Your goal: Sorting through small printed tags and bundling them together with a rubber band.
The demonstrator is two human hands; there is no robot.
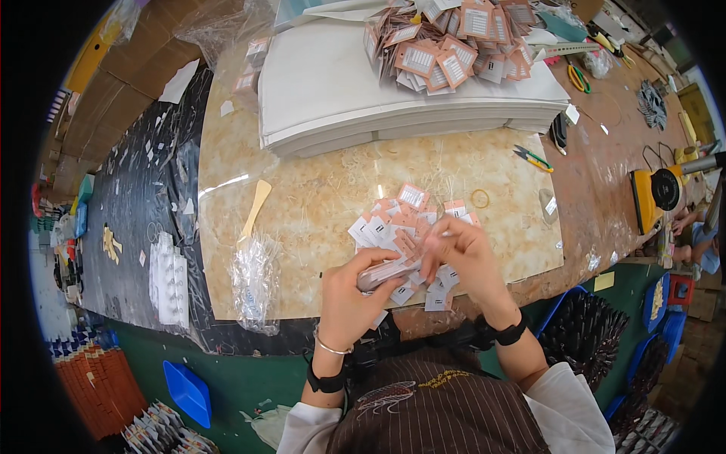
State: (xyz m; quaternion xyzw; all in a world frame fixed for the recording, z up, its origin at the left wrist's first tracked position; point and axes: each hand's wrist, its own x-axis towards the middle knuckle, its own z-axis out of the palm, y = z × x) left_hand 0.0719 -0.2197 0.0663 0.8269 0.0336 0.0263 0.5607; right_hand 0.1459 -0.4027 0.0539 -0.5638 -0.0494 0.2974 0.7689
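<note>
My left hand [354,291] is closed round a small stack of hang tags [386,274], thumb on one side and fingers on the other. Just right of that stack, my right hand [463,253] has its fingers drawn together in a pinch. Those fingertips are slightly blurred, and what they hold, if anything, cannot be made out. Around and behind both hands lies a loose pile of white and salmon-pink tags [382,225], several face up. A few more tags [439,300] lie between my wrists near the table's front edge.
A thick stack of white sheets [325,83] stands behind, with a heap of tags [446,57] on it. Yellow-green thread snips [534,159] and a rubber band [479,198] lie to the right. At left are a wooden stick [258,204] and a clear plastic bag [254,280].
</note>
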